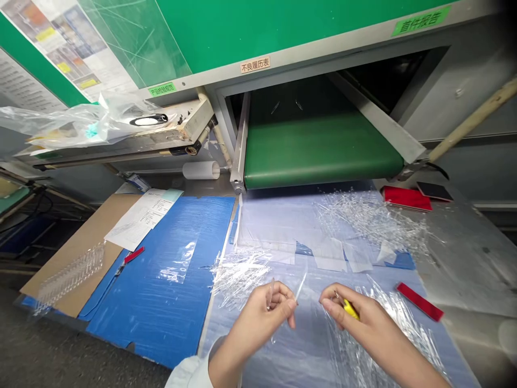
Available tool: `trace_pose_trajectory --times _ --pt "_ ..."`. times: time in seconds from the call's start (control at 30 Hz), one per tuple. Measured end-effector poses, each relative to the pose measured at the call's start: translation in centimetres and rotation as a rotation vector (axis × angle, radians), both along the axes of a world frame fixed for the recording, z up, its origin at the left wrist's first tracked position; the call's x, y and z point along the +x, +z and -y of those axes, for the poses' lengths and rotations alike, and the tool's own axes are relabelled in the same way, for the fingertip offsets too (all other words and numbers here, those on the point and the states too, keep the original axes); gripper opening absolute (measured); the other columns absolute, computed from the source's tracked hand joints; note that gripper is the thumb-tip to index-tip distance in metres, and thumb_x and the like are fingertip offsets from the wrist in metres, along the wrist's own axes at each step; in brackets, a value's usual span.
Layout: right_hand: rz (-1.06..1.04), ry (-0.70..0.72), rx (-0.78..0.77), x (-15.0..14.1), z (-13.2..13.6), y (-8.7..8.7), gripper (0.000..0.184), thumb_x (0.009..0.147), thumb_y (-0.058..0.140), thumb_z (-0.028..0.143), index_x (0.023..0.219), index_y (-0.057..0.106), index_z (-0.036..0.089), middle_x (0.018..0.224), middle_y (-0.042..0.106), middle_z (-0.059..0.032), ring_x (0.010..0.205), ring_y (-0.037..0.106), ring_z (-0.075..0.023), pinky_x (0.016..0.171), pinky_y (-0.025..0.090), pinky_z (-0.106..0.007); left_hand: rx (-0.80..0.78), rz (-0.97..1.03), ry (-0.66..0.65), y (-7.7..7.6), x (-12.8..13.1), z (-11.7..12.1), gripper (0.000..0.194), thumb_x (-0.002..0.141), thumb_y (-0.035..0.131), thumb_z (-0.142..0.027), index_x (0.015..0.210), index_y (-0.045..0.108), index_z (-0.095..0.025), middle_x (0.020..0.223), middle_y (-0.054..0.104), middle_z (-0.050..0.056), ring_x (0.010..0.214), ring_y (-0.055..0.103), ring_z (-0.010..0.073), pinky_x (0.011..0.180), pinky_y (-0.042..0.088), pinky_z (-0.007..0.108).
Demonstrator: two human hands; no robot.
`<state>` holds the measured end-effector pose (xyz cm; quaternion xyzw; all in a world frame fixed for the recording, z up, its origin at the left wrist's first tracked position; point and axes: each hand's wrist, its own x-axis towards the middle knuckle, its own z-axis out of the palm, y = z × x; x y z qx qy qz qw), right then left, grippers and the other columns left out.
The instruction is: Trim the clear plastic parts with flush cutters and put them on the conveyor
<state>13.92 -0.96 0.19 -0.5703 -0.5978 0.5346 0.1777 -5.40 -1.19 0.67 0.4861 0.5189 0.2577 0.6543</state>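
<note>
My left hand (pixel 266 312) is closed in a pinch on thin clear plastic sticks (pixel 301 284) that point up and away from it. My right hand (pixel 355 318) is closed around a small yellow tool (pixel 350 309). Both hands hover low over a clear plastic sheet (pixel 283 345) on the bench. A loose pile of clear plastic sticks (pixel 236 272) lies just left of my left hand. A bigger pile (pixel 371 215) lies farther back on the right. More sticks (pixel 399 312) lie by my right wrist.
A green conveyor belt (pixel 319 148) ends above the bench. Blue corrugated board (pixel 161 275) and brown cardboard (pixel 95 237) with a clear tray (pixel 70 275) lie left. Paper forms (pixel 141 218), a red-handled tool (pixel 131 256), red strips (pixel 420 302) and a red-cased phone (pixel 406 198) are around.
</note>
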Motion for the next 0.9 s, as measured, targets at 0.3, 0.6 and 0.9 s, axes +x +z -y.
trace_pose_trajectory --times 0.3,0.6,0.9 --pt "0.084 -0.057 0.165 -1.4 0.6 0.8 0.029 0.082 0.047 0.047 0.068 0.044 0.022 0.057 0.046 0.0054 0.052 0.042 -0.0117 0.05 0.032 -0.022 -0.007 0.142 -0.007 1.2 1.3 0.8 0.02 0.083 0.058 -0.036 0.079 0.054 -0.016 0.059 0.059 0.0 0.058 0.051 0.012 0.059 0.035 0.024" --pt "0.233 -0.304 0.421 0.2 0.3 1.2 0.029 0.086 0.045 0.047 0.069 0.049 0.024 0.053 0.043 0.0046 0.045 0.039 -0.0118 0.045 0.029 -0.024 0.226 -0.401 -0.053 1.1 -1.2 -0.4 0.011 0.086 0.052 -0.026 0.085 0.06 -0.019 0.072 0.067 0.002 0.067 0.06 0.0152 0.062 0.04 0.023" --pt "0.196 -0.146 0.263 0.0 0.8 0.1 0.028 0.085 0.043 0.047 0.07 0.05 0.025 0.056 0.048 0.0043 0.05 0.045 -0.0135 0.05 0.03 -0.025 0.322 -0.92 0.044 -1.8 -7.7 -3.5 0.022 0.081 0.042 -0.009 0.093 0.059 -0.016 0.107 0.055 0.014 0.079 0.059 0.0248 0.072 0.039 0.036"
